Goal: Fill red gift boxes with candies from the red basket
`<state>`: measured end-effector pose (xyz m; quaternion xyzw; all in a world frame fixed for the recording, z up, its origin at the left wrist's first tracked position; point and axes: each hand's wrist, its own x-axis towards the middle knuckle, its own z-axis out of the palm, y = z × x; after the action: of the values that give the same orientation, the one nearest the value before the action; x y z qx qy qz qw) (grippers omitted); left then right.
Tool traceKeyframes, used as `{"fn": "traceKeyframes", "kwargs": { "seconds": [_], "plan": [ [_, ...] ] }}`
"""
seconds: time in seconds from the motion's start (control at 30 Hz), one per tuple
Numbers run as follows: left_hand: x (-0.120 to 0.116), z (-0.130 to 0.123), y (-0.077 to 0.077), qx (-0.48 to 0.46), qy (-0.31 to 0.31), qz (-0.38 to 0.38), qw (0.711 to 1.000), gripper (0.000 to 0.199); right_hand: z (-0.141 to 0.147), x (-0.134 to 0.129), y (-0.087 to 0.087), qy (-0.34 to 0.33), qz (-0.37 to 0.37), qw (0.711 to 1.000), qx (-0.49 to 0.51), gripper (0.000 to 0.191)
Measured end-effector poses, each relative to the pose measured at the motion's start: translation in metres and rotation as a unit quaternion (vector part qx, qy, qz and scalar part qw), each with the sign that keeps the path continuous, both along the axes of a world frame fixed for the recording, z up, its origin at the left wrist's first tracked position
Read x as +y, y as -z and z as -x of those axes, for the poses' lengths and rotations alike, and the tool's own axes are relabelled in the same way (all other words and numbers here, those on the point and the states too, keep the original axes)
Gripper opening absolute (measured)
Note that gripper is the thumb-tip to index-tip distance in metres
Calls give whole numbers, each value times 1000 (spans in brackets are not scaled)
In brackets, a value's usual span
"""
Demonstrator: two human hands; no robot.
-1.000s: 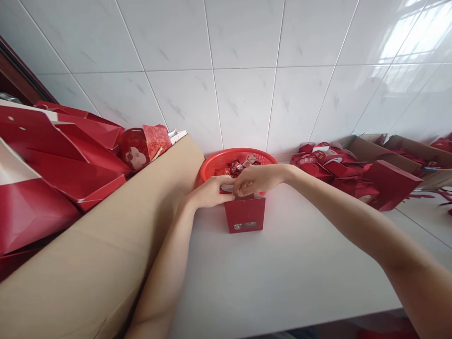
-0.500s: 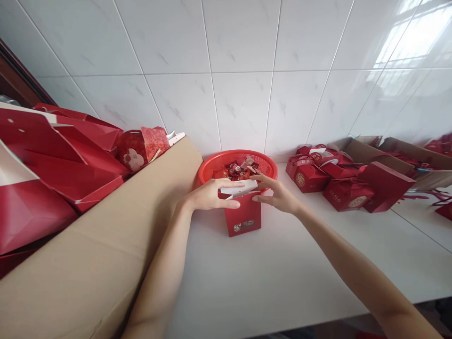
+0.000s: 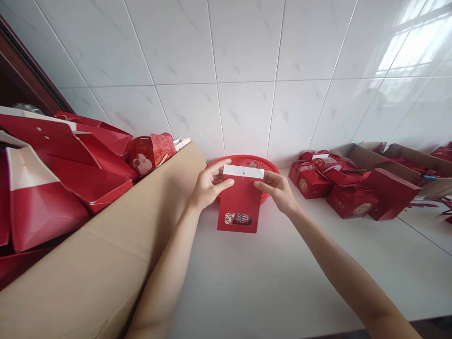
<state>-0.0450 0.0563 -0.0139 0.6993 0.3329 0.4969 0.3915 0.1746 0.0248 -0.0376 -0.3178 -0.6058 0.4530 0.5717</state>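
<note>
A red paper candy box (image 3: 241,200) stands upright on the white table in front of me. Wrapped sweets show through the small window near its base, and a white flap with a hole runs along its top. My left hand (image 3: 211,186) grips the upper left corner, thumb on the front face. At the upper right corner, my right hand (image 3: 278,189) pinches the box the same way. Directly behind is a red plastic basket (image 3: 270,165); the box and hands hide most of what it holds.
To the left, a large cardboard carton (image 3: 116,235) is filled with red gift boxes (image 3: 52,207). Several folded red boxes (image 3: 312,181) sit on the table (image 3: 300,282) at the right, with open brown cartons (image 3: 374,162) beyond them. A tiled wall (image 3: 243,117) rises behind.
Both hands have closed on the top corners of the candy box. Its top, open and spread before, is now drawn together with the white flap facing me.
</note>
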Motion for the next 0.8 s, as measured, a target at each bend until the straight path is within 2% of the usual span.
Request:
{"fn": "traceKeyframes", "kwargs": {
  "seconds": [0.1,0.2,0.4,0.6,0.7,0.8],
  "plan": [
    [-3,-3,-2,-48,-23,-14,998,57,7,-2,-8,-11,-18,1000,-10,39],
    [-6,-4,-4,-66,-22,-15,997,46,10,-2,-12,-2,-31,999,-30,39],
    [-5,-5,-3,-75,7,-2,997,35,8,2,-7,2,-55,998,-3,40],
    [-2,-9,2,-34,-31,-45,998,13,3,7,3,46,-128,991,12,18],
    [-2,-11,2,-18,-40,-72,996,10,-1,8,3,28,-123,992,-6,20],
    [-2,-12,2,3,-38,-102,994,9,-3,9,2,37,-100,994,-21,20]
  ]
}}
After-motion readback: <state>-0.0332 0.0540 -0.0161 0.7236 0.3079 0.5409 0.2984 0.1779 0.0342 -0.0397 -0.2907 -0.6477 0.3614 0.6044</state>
